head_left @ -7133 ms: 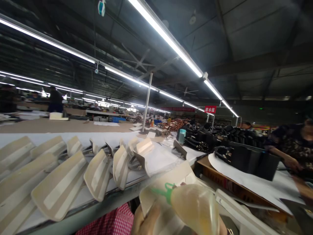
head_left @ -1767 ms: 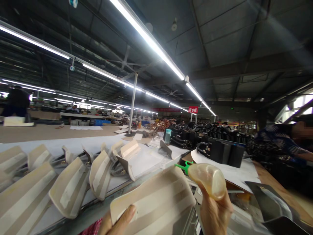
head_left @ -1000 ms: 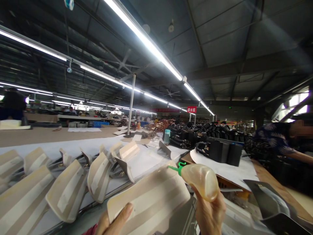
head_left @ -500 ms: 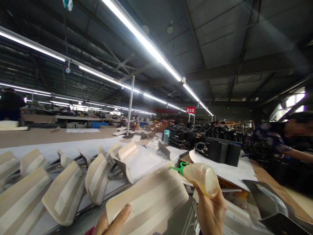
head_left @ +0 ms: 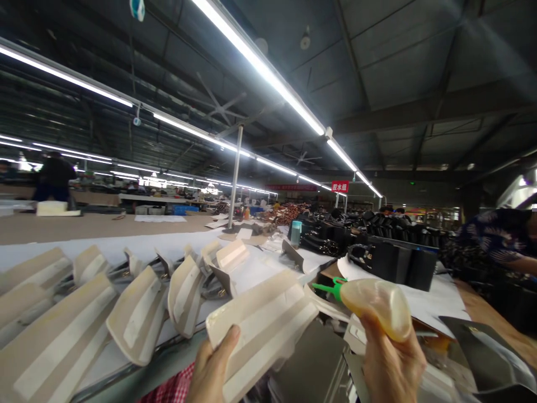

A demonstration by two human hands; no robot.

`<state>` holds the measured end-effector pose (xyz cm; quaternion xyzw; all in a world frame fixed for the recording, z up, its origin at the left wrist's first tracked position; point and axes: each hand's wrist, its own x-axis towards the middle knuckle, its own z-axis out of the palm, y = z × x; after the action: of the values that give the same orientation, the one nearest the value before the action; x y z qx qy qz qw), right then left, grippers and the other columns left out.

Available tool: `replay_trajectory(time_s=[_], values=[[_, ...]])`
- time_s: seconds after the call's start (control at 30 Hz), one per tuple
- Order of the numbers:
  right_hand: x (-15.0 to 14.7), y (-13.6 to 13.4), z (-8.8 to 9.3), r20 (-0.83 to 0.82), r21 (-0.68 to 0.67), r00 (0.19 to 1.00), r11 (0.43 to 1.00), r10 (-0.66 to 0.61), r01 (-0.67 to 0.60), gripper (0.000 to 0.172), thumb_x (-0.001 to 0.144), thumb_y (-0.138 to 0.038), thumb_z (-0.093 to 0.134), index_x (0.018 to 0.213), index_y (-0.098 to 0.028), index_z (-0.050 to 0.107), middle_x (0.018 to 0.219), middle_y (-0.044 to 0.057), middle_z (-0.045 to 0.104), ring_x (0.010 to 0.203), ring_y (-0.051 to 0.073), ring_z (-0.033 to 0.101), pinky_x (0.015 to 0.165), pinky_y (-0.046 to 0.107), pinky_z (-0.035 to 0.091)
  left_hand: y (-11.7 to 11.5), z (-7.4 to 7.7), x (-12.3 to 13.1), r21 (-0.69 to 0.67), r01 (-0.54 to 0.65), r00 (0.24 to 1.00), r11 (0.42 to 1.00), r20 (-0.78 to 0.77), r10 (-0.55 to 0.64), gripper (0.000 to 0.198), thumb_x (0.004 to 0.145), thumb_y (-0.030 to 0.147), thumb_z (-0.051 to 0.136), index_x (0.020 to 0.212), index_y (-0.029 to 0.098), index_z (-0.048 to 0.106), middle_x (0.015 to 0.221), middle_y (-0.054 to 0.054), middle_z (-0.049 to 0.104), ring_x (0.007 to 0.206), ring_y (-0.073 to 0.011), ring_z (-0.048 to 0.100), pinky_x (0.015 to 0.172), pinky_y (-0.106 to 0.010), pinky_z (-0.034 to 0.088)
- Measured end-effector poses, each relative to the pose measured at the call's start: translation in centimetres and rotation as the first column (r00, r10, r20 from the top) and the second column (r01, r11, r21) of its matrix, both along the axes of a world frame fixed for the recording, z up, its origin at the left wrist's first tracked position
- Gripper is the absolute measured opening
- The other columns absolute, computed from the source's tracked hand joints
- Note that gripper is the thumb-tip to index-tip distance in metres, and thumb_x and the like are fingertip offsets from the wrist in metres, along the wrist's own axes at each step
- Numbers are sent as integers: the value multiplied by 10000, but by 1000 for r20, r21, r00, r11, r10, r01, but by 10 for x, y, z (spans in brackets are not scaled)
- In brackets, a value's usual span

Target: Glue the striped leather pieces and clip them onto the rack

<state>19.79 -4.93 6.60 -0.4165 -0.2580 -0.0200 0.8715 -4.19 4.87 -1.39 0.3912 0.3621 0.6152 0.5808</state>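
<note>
My left hand (head_left: pixel 216 361) grips a beige bag panel (head_left: pixel 268 322) by its near left edge, thumb on the face. The panel is tilted, with paler strips along its face. My right hand (head_left: pixel 390 358) is wrapped round a glue bottle (head_left: pixel 375 299), a clear squeeze bottle with amber liquid. Its green nozzle (head_left: pixel 329 288) points left, just right of the panel; the tip appears apart from it. Several similar curved beige panels (head_left: pixel 138 316) with dark straps stand in rows to the left on white sheeting (head_left: pixel 168 243).
Black bags (head_left: pixel 394 263) stand on the right-hand table, and a dark bag piece (head_left: pixel 482 341) lies nearer. A teal cup (head_left: pixel 296 232) is beyond the panels. At far right a person in a patterned top (head_left: pixel 497 238) leans over. A white pole (head_left: pixel 235 176) rises from the table.
The nozzle has come away from the panel's upper edge, and the bottle has shifted right. My left hand has tilted the panel. The whole view has turned slightly left.
</note>
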Motion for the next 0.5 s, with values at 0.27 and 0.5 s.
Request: replay_trajectory(time_s=[0.27,0.5], values=[[-9,-7,12,-146,30,989,999,21,-17,794,428,-475,979,1145,-236,739,1123,55,716,1190,370,595,1189,563,305,48,33,83,110,-29,996,993,92,19,374,981,363,594,1267,123,598,1270,-152,706,1201,-265,666,1066,-496,504],[-10,-12,23,-158,92,987,996,12,3,711,397,-412,982,1058,-273,761,1054,16,728,961,235,643,1170,494,361,101,32,90,229,-154,904,961,-360,231,298,965,345,657,1203,167,658,1291,-105,669,1187,-277,640,1025,-530,516]])
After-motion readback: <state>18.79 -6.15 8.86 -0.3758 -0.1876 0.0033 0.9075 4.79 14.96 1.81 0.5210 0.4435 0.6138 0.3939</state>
